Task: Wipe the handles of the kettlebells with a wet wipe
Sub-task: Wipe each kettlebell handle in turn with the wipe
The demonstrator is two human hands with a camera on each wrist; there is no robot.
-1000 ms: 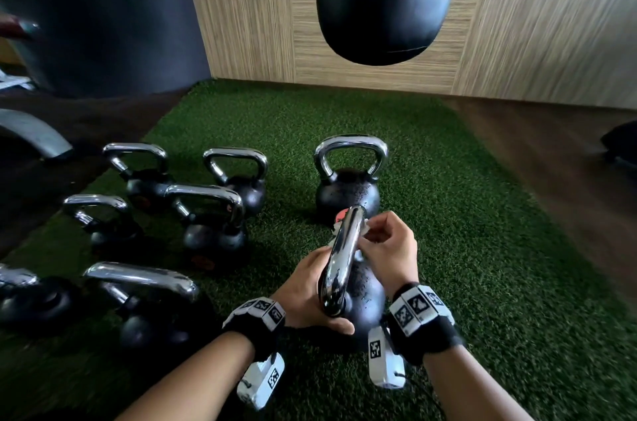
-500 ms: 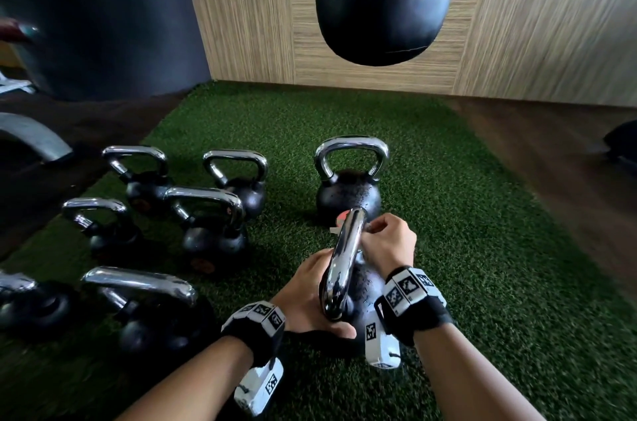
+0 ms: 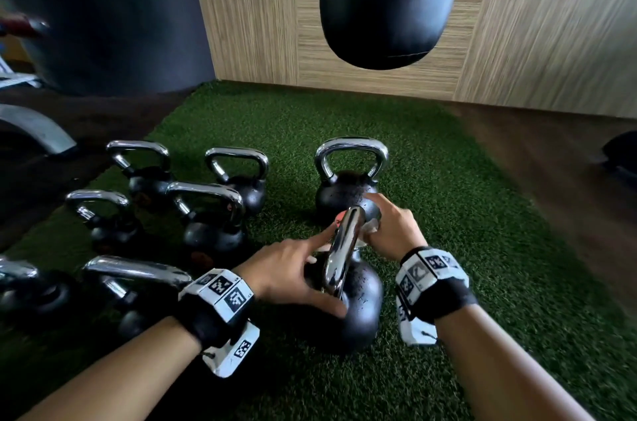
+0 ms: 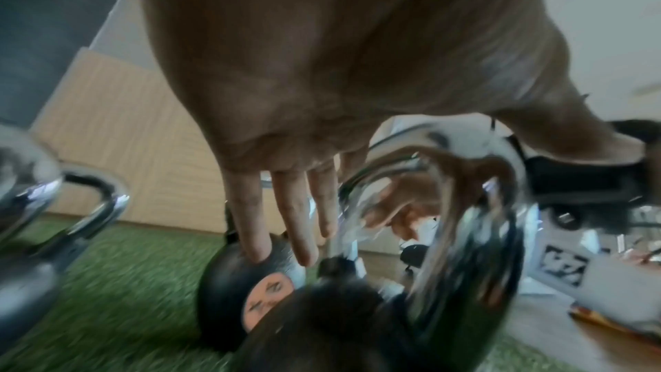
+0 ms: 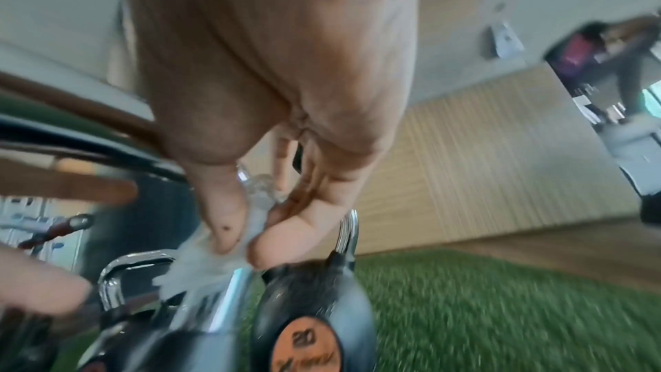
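The nearest kettlebell (image 3: 360,313), black with a chrome handle (image 3: 341,248), stands on the turf in front of me. My left hand (image 3: 303,258) rests on its left side with the fingers (image 4: 289,225) straight and spread and the thumb on the black body. My right hand (image 3: 386,227) pinches a white wet wipe (image 5: 211,259) between thumb and fingers at the far end of the handle. In the head view a bit of the wet wipe (image 3: 372,226) shows beside the chrome. The right index finger points out toward the kettlebell behind (image 3: 348,189).
Several more chrome-handled kettlebells (image 3: 210,217) crowd the turf's left side. A black punching bag (image 3: 386,0) hangs ahead before a wooden wall. Green turf (image 3: 482,282) stretches right to a dark floor. A grey machine foot (image 3: 31,134) lies far left.
My left hand has let go its curl on the kettlebell and its fingers now lie straight. The right hand stays at the handle's far end with the wipe, its index finger now stretched out.
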